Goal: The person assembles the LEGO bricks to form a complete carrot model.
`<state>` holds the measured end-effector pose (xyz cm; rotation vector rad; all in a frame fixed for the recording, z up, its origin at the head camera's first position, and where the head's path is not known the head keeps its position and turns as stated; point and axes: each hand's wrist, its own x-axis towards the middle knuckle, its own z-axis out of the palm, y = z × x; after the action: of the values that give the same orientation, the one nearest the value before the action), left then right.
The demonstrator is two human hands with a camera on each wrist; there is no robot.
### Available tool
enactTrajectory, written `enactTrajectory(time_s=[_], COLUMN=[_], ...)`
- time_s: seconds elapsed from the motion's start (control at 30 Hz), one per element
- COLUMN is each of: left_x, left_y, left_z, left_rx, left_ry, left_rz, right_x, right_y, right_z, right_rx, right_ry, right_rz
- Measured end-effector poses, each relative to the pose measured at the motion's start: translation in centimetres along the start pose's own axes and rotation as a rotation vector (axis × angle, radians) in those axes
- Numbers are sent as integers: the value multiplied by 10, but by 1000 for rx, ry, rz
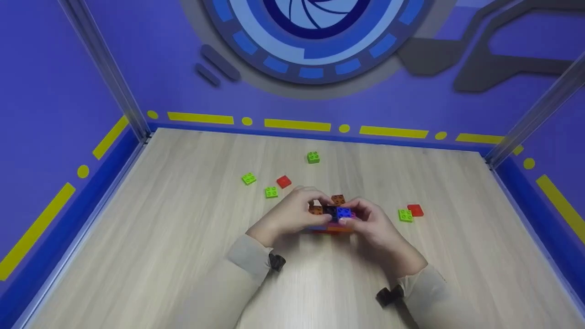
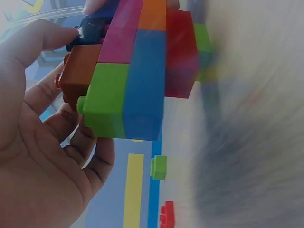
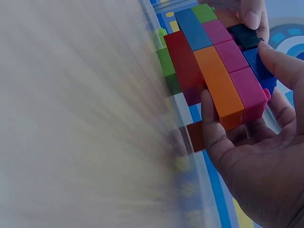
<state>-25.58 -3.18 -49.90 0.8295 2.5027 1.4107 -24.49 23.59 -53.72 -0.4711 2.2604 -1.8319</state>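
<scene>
A stack of colored toy bricks stands on the table between both hands. Its low red brick (image 2: 181, 57) lies under a long blue brick (image 2: 145, 85) and an orange brick (image 3: 221, 85); green (image 2: 107, 99) and magenta bricks (image 3: 248, 90) sit above those. On top are a brown brick (image 2: 80, 71), a black brick (image 1: 330, 213) and a dark blue brick (image 1: 343, 213). From the left side, the left hand (image 1: 297, 211) pinches the black brick, its thumb on the near face. The right hand (image 1: 374, 223) pinches the dark blue brick, with other fingers around the stack's right end.
Loose green bricks (image 1: 313, 157) and a flat red brick (image 1: 284, 182) lie behind and left of the stack. To the right, a green brick (image 1: 405, 215) touches another red one (image 1: 415, 210). A brown brick (image 1: 338, 199) shows just behind the stack. Blue walls (image 1: 292, 107) enclose the table.
</scene>
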Motion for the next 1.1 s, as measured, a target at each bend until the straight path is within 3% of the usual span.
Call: enactTrajectory(time_s=[0.37,0.5,0.8,1.1], left_x=[1,3,5,5], left_y=[-17,-22,-25,-20], left_z=[16,18,19,18], left_rx=[-217,-269,-276,-257], left_ry=[5,-2,15,8], left_rz=[-81,-74,-25,-46], right_x=[2,2,2,1], right_y=[2,1,0,2], right_z=[0,0,-1,-1], right_rx=[-2,-13,-4,30], right_ry=[-10,-1,-1,-28], right_rz=[-10,-15,-21,-67])
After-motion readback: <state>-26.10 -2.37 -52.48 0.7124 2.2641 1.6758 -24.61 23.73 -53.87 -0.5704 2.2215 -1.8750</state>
